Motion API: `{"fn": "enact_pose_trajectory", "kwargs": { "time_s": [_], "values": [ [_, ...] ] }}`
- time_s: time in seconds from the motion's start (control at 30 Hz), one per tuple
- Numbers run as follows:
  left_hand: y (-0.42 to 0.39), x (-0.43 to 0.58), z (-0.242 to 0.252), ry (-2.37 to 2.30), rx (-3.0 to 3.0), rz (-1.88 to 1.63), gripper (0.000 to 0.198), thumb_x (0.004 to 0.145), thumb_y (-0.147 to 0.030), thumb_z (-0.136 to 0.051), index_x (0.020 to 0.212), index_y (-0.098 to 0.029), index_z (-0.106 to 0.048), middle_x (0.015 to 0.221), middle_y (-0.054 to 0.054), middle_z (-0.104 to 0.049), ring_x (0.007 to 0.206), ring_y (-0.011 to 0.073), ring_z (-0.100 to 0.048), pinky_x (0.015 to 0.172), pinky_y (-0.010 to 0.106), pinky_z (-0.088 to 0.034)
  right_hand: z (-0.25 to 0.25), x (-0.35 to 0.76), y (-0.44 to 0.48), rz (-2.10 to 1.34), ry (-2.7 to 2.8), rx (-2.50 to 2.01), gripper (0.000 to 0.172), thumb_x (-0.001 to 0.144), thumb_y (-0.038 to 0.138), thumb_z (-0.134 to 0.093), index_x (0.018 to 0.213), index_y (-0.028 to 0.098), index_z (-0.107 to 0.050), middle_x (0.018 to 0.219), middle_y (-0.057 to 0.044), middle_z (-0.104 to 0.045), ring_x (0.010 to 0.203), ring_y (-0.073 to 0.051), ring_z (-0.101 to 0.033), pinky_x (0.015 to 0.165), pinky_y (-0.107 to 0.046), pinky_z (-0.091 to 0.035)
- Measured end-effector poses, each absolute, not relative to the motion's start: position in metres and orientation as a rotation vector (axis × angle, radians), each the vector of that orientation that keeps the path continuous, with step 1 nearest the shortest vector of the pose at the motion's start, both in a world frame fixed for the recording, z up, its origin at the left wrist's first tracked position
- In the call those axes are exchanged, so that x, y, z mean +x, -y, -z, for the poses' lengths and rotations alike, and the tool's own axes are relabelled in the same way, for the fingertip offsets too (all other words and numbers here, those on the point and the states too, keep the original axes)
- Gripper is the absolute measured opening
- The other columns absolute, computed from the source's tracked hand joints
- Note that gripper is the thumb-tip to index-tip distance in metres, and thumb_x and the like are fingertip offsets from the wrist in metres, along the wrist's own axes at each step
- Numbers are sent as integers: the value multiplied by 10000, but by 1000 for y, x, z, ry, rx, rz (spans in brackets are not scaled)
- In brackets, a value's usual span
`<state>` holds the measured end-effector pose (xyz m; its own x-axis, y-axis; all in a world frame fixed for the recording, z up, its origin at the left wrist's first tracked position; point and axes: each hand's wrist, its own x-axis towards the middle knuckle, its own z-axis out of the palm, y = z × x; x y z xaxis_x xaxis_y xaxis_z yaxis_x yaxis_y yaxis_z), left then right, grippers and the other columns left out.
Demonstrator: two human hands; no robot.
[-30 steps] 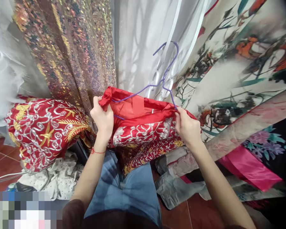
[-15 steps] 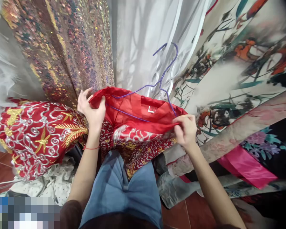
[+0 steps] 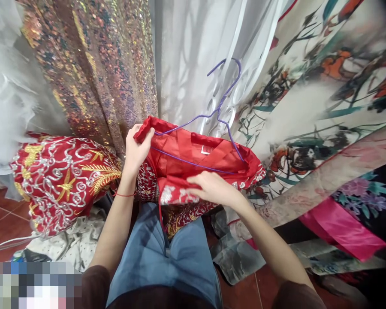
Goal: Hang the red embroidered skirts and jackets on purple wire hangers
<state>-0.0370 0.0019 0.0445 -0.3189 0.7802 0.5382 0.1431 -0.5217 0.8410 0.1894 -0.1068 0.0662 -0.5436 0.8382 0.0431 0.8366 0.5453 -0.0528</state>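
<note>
A red satin garment (image 3: 170,165) with silver and gold embroidery hangs in front of me on a purple wire hanger (image 3: 197,116). Its top opening is spread, showing a red lining, ribbon strips and a small white label (image 3: 206,149). My left hand (image 3: 138,148) pinches the left corner of the opening between thumb and fingers. Over the front edge reaches my right hand (image 3: 214,186), slightly blurred, its fingers apart and pointing left, touching or just above the fabric. A wide embroidered red piece (image 3: 64,184) flares out at the left.
A sequinned gold dress (image 3: 93,64) and white tulle (image 3: 6,86) hang at the left. White looped straps (image 3: 233,43) hang behind the hanger. Flower-printed fabric (image 3: 296,107) and a pink satin band (image 3: 341,227) are at the right. Dotted white cloth (image 3: 73,244) lies below, over red floor tiles.
My right hand has let go of the garment's right corner and moved left to the middle of its front edge. My left hand keeps its hold, shifted slightly right.
</note>
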Motion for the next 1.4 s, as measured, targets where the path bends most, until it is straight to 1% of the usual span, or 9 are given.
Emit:
{"fn": "enact_pose_trajectory", "kwargs": {
  "time_s": [0.2,0.33,0.53,0.6,0.73,0.8,0.97,1.17,1.4],
  "values": [
    [0,-30,-37,-1255,1599,-1912,291,851,-493,-634,793,-208,-617,835,31,-572,915,191,-550,920,326,-473,-88,180,72,734,2027,-1303,334,1013,247,-325,1060,219,-654,920,-82,-656,899,-235,-533,795,-390,-379],
    [11,-31,-38,-1191,1755,-1788,368,901,-527,-536,734,-213,-630,870,35,-598,929,200,-532,953,346,-427,-67,175,35,837,1973,-1305,362,981,179,-296,1091,188,-641,905,-120,-617,904,-269,-514,815,-436,-396],
    [19,-33,-41,-1202,1842,-1637,363,937,-448,-443,851,-283,-754,998,17,-644,1063,226,-525,1078,391,-310,-43,161,11,864,1990,-1244,392,976,213,-322,1268,106,-561,1068,-177,-599,986,-287,-516,852,-451,-392],
    [18,-32,-41,-1201,1833,-1633,359,938,-415,-432,859,-287,-759,987,14,-654,1066,227,-525,1082,395,-302,-37,159,8,895,2082,-1152,385,981,245,-368,1303,141,-551,1154,-177,-584,1059,-287,-509,877,-445,-387],
    [17,-33,-38,-1219,1809,-1647,290,918,-378,-477,890,-276,-746,1034,3,-663,1088,224,-524,1075,386,-307,-34,160,1,950,2260,-966,460,970,160,-433,1379,357,-499,1244,-102,-572,1143,-251,-508,911,-422,-396],
    [18,-33,-37,-1235,1811,-1629,284,924,-367,-470,903,-268,-735,1070,-3,-660,1098,216,-522,1072,374,-317,-40,163,-2,953,2287,-878,482,964,131,-455,1359,402,-510,1202,-75,-589,1094,-214,-530,893,-392,-415],
    [20,-34,-37,-1228,1843,-1564,353,966,-344,-383,907,-261,-721,1093,-13,-657,1106,196,-524,1087,355,-321,-73,165,3,1003,2327,-635,329,985,141,-448,1218,321,-595,1006,-45,-608,896,-141,-525,784,-323,-442],
    [22,-36,-36,-1213,1844,-1541,415,979,-326,-319,940,-263,-728,1096,2,-649,1118,206,-513,1096,368,-312,-95,158,19,1066,2540,-600,392,1001,96,-354,1292,265,-557,976,-53,-601,832,-127,-508,704,-272,-428],
    [21,-36,-34,-1208,1829,-1564,531,1010,-352,-216,916,-247,-728,1063,10,-654,1081,199,-529,1056,358,-346,-125,152,42,654,2610,-812,149,901,178,-596,896,206,-743,843,-42,-624,701,-115,-514,632,-275,-386]
  ]
}}
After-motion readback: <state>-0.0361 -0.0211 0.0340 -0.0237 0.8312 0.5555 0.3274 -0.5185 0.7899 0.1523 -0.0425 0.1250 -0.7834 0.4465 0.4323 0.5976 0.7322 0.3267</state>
